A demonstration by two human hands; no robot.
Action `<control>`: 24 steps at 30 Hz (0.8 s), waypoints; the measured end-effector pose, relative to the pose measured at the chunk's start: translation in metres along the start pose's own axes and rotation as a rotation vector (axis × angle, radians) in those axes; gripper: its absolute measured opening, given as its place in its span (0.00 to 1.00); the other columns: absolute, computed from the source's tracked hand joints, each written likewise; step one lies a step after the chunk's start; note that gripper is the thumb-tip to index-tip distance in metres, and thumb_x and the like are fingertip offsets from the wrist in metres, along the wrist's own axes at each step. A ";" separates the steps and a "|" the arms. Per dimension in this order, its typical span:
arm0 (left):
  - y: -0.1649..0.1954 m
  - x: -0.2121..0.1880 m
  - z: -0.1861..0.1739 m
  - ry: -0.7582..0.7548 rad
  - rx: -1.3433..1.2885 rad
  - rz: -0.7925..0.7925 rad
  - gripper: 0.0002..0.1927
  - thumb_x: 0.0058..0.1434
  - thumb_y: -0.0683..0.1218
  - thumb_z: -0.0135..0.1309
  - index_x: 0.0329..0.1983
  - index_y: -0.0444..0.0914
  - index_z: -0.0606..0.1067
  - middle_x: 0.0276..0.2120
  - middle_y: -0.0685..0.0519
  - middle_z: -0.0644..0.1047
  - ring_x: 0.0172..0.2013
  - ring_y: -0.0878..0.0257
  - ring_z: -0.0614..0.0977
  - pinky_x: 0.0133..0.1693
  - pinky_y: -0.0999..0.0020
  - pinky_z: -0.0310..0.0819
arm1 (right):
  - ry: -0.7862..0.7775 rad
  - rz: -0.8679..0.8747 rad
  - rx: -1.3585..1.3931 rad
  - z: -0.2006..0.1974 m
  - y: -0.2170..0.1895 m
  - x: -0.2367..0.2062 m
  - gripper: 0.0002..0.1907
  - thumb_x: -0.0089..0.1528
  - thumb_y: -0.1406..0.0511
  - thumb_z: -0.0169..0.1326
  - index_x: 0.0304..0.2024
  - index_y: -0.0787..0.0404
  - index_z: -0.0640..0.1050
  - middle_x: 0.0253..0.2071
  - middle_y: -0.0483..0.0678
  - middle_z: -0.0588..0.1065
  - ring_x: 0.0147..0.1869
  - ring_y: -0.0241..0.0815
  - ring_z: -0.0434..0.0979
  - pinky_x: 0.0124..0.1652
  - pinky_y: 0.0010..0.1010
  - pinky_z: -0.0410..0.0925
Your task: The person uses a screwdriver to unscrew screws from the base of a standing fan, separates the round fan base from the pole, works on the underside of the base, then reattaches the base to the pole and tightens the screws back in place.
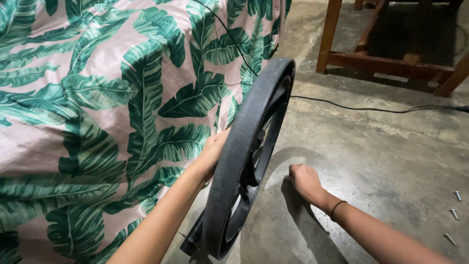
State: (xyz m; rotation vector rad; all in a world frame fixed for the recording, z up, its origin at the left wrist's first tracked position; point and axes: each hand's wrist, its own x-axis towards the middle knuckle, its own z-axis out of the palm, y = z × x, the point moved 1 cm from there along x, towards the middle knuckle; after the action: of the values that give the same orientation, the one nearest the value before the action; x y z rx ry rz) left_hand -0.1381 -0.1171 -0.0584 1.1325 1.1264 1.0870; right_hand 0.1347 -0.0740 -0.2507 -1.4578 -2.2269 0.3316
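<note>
The black wheel (pixel 246 156) stands on edge on the concrete floor (pixel 381 156), leaning by the leaf-print cloth (pixel 97 112). The left hand (pixel 212 154) braces its far side, fingers hidden, can't tell their state. The right hand (pixel 304 180) is down on the floor, fingers curled together. Best kept upright with firm support; three screws (pixel 454 214) lie nearby, a cable (pixel 351 106) beyond.

Just one cam on my head, pointing down and forward, pretty close over my hands and the grey concrete floor (pixel 371 146).
</note>
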 end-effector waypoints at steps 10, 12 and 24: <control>0.004 0.023 0.056 -0.050 0.359 0.203 0.26 0.55 0.59 0.60 0.48 0.35 0.86 0.66 0.50 0.75 0.55 0.65 0.80 0.55 0.73 0.71 | -0.004 -0.074 0.016 -0.005 0.011 0.002 0.08 0.59 0.66 0.55 0.39 0.62 0.79 0.41 0.59 0.79 0.48 0.61 0.78 0.45 0.48 0.72; 0.004 0.022 0.079 0.048 0.530 0.054 0.33 0.48 0.63 0.60 0.55 0.43 0.82 0.56 0.43 0.81 0.52 0.61 0.84 0.55 0.71 0.73 | -0.036 -0.082 0.099 -0.007 0.017 -0.006 0.08 0.59 0.65 0.56 0.39 0.61 0.80 0.40 0.58 0.80 0.47 0.59 0.79 0.44 0.47 0.72; -0.084 0.016 0.228 0.014 1.200 0.222 0.51 0.40 0.67 0.67 0.70 0.48 0.69 0.40 0.42 0.82 0.47 0.46 0.81 0.55 0.49 0.64 | 0.240 0.549 -0.049 -0.231 0.198 -0.137 0.12 0.58 0.61 0.64 0.42 0.58 0.86 0.36 0.52 0.83 0.39 0.47 0.85 0.41 0.37 0.74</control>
State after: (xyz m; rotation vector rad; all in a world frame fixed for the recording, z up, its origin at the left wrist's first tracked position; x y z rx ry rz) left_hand 0.0948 -0.1344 -0.1267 2.1992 1.7514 0.4953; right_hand 0.4540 -0.1283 -0.1696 -2.0067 -1.6329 0.2549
